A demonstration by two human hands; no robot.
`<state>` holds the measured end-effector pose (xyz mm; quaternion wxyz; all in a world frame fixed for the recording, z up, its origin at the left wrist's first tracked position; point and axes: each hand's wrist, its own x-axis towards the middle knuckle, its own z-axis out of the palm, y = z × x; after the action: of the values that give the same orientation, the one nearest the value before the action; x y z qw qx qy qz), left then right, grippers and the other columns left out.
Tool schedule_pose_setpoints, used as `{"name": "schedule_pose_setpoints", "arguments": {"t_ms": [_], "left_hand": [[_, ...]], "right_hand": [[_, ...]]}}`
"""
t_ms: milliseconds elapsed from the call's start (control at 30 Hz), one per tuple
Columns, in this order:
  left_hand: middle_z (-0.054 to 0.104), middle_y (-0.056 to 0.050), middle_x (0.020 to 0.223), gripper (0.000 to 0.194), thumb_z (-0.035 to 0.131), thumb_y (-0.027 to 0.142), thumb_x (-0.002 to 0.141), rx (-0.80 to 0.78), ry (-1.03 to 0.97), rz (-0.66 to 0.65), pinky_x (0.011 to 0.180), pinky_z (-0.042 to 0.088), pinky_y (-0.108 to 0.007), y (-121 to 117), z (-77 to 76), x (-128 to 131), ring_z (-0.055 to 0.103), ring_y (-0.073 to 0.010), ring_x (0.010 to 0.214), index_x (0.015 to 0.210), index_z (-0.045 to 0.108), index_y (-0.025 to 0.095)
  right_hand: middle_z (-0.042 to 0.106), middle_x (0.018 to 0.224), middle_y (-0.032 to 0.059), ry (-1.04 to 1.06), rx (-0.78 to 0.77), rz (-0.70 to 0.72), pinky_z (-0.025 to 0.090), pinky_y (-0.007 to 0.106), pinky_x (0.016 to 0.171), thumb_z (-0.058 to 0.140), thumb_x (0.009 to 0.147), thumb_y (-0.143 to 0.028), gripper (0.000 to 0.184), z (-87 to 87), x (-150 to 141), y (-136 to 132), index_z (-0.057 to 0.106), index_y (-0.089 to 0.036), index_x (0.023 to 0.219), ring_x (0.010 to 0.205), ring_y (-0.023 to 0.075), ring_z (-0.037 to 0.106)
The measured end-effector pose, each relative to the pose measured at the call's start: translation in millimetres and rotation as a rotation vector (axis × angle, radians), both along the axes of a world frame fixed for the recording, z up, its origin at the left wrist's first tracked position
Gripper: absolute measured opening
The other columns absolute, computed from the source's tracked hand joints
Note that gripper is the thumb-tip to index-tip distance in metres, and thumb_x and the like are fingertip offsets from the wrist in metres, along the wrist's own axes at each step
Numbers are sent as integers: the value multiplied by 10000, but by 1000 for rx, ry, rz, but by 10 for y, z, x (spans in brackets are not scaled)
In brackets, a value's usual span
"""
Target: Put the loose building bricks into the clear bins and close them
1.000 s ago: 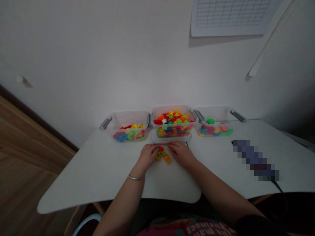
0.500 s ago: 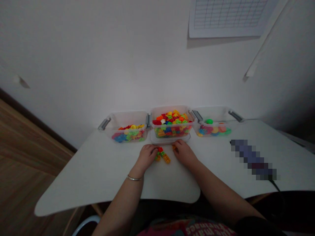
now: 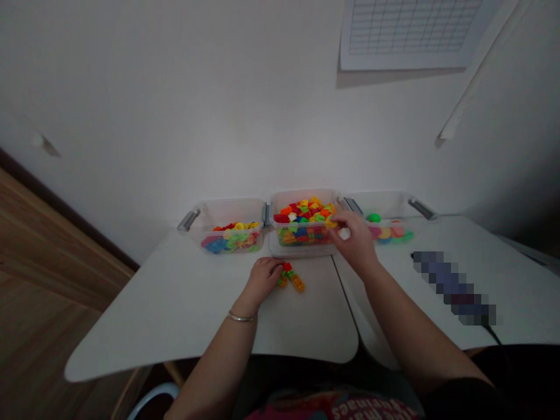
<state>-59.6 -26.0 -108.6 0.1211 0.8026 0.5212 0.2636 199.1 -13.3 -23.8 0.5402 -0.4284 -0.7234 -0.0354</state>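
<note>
My left hand (image 3: 263, 277) rests on the table with its fingers closed on the left side of a small brick build (image 3: 297, 282), made of yellow-orange, green and red toy bricks. The fingers hide part of the build. At the front right corner of the middle clear bin (image 3: 306, 249), my right hand (image 3: 356, 242) is raised and pinches a yellow toy brick (image 3: 331, 223). Heaped inside that bin are many coloured toy bricks (image 3: 305, 210), just beyond the right fingertips.
A clear bin (image 3: 231, 208) of colourful pieces stands left, another bin (image 3: 385, 201) right, partly behind my right hand. A blurred-out object (image 3: 452, 286) with a cable lies on the right. Behind the white table (image 3: 175, 309) rises a wall with a gridded sheet (image 3: 406, 35).
My right hand has moved up and to the right, from the table beside the build to the middle bin's front corner, with the yellow brick. My left hand stays at the build.
</note>
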Motion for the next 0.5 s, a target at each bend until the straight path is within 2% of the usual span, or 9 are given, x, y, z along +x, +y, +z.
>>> {"name": "schedule_pose_setpoints", "arguments": {"t_ms": [67, 167, 267, 367, 500], "left_hand": [[734, -65, 1016, 294, 470, 232, 885, 3, 1, -11, 954, 463, -378, 5, -4, -1, 643, -220, 992, 1000, 736, 188], [736, -64, 1011, 293, 471, 235, 883, 5, -5, -18, 952, 465, -378, 4, 0, -1, 646, -221, 990, 996, 737, 189], [735, -65, 1010, 292, 473, 243, 884, 3, -11, -13, 950, 468, -380, -6, 15, 0, 644, -221, 991, 1005, 734, 190], [735, -68, 1006, 289, 478, 237, 879, 4, -13, -6, 947, 473, -383, -9, 20, 0, 646, -222, 988, 999, 737, 191], [735, -65, 1002, 289, 477, 238, 879, 5, -20, -2, 948, 473, -392, -3, -2, 1, 646, -224, 986, 996, 738, 193]], "right_hand": [[617, 967, 81, 51, -9, -78, 519, 377, 769, 590, 782, -230, 141, 158, 119, 167, 592, -208, 921, 857, 211, 589], [627, 951, 81, 84, -114, -141, 524, 364, 739, 601, 750, -247, 176, 250, 252, 456, 610, -191, 917, 762, 191, 593], [661, 942, 88, 37, -245, -192, 513, 380, 765, 616, 724, -256, 202, 214, 310, 708, 638, -178, 910, 751, 199, 604], [690, 944, 102, -29, -350, -220, 504, 392, 784, 610, 718, -248, 217, 151, 314, 842, 666, -169, 912, 810, 231, 620], [706, 963, 106, -99, -323, -286, 483, 402, 835, 551, 739, -204, 244, 117, 310, 854, 695, -171, 933, 865, 247, 628]]}}
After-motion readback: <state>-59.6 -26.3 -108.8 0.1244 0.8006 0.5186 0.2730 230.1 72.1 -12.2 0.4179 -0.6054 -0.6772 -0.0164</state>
